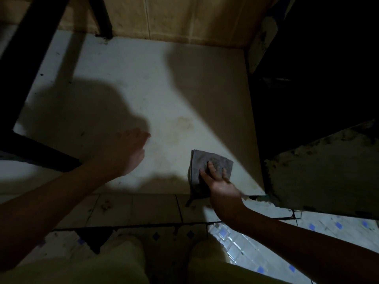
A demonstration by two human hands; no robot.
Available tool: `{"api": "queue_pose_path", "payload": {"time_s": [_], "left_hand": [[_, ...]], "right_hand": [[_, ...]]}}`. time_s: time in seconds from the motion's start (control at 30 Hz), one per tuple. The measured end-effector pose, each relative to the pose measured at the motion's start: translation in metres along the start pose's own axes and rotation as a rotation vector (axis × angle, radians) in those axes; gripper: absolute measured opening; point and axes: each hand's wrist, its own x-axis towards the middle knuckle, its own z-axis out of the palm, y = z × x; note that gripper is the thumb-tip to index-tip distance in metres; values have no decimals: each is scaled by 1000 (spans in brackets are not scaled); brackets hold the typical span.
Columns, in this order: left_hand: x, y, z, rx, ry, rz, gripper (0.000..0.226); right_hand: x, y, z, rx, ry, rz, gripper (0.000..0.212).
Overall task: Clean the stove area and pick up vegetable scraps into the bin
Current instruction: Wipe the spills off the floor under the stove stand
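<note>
One grey cloth (209,167) under right hand (220,181); left hand (125,152) spread.

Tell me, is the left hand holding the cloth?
No, the cloth lies under the right hand, while the left hand is open, apart from it and holds nothing.

Cloth (207,167): grey, matt, soft napped weave, folded. Slab (143,95): pale, smooth, dull sheen, yellowish stains and dark specks. Wall (170,17): tan glazed tiles, grimy. Floor (256,249): glossy patterned tiles. Ledge (320,177): rough, mottled, looks like concrete.
</note>
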Motion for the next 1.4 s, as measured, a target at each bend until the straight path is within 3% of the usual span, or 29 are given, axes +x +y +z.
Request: {"api": "queue_pose_path", "payload": {"time_s": [0.2,0.53,0.8,0.97,1.1,1.23,1.4], "left_hand": [[-18,-17,-7,-16,-11,-23,33],[-50,-38,-6,-87,0,-135,46],[-66,-44,-6,-100,-62,-176,45],[-62,-48,-10,-63,-99,-177,36],[-50,-43,-12,-70,-101,-183,22],[-38,-43,-3,-80,-57,-131,25],[-18,-39,7,-93,-20,-150,28]], "right_hand": [[12,-32,-5,-24,10,-150,58],[44,-93,-6,-77,-91,-366,68],[74,-128,20,-90,-40,-440,75],[73,-121,28,-201,34,-597,76],[71,-113,17,-164,0,-570,71],[63,-94,6,-141,-38,-517,74],[48,-59,-7,-164,38,-387,59]]}}
